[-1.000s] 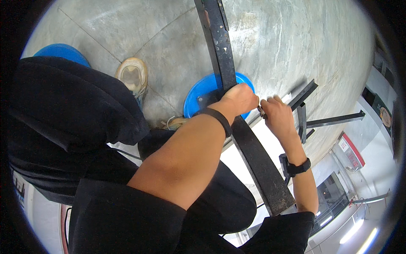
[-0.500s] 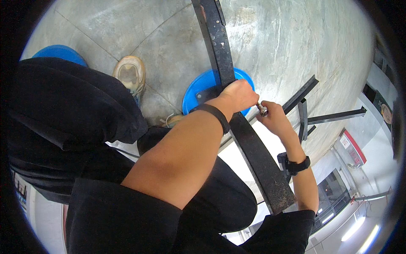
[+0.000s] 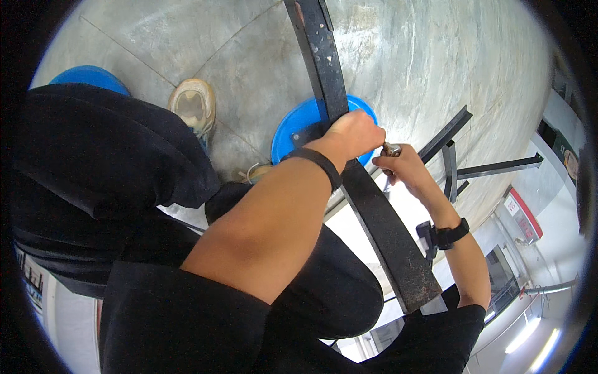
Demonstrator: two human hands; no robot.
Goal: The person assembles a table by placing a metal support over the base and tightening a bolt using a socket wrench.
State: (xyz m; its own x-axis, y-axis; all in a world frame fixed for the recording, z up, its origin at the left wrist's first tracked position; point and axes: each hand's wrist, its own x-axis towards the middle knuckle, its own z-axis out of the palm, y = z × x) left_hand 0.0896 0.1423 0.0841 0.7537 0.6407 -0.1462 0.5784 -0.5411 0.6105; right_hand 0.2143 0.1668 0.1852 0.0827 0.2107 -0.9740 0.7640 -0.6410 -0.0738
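A long black steel beam (image 3: 383,230) slants across the middle, scuffed and specked. My left hand (image 3: 355,134) is closed over the beam's far side; its fingertips, and anything in them, are hidden. Just to the right, my right hand (image 3: 408,169) is curled round a shiny metal tool that looks like a ratchet wrench (image 3: 391,149). The wrench's round head shows above the fingers, close to my left hand's knuckles, and its blurred handle comes out below. Whether the head touches a bolt cannot be seen.
A blue round disc (image 3: 288,134) lies under the beam, and another blue disc (image 3: 93,78) is at the far left. Black steel bars (image 3: 498,168) stand to the right. My shoe (image 3: 193,106) rests on the grey concrete floor (image 3: 398,62). A red-and-white box (image 3: 523,215) is at the right.
My right hand and forearm have shifted slightly right and turned, so the wrench's head now points up and its handle shows below. My left hand stays closed at the beam.
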